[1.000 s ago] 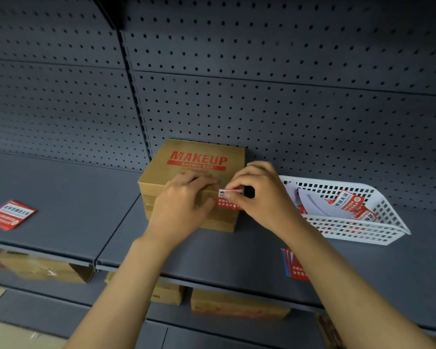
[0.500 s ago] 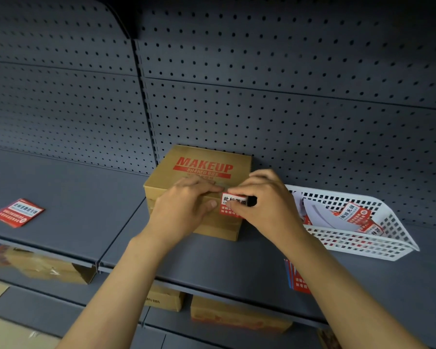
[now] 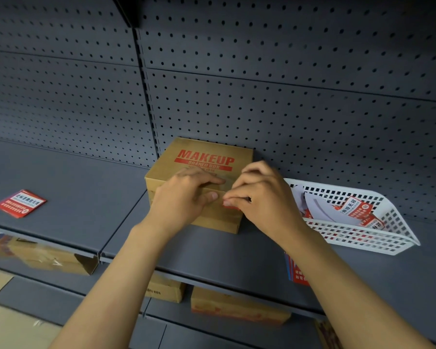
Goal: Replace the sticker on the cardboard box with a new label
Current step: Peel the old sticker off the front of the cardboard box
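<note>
A brown cardboard box printed "MAKEUP" in red stands on the grey shelf against the pegboard. My left hand lies flat over the box's front top edge, thumb on the front face. My right hand pinches a red and white sticker against the box's front face near its right corner. Only a thin red sliver of the sticker shows under my fingers. Whether the sticker is stuck down or lifted I cannot tell.
A white perforated basket with several red and white labels stands right of the box. A stack of red labels lies on the shelf at left; another stack sits by my right forearm. Cardboard boxes fill the lower shelf.
My right hand's fingers have closed down over the sticker, hiding most of it. The left hand has stayed on the box. The view has shifted slightly.
</note>
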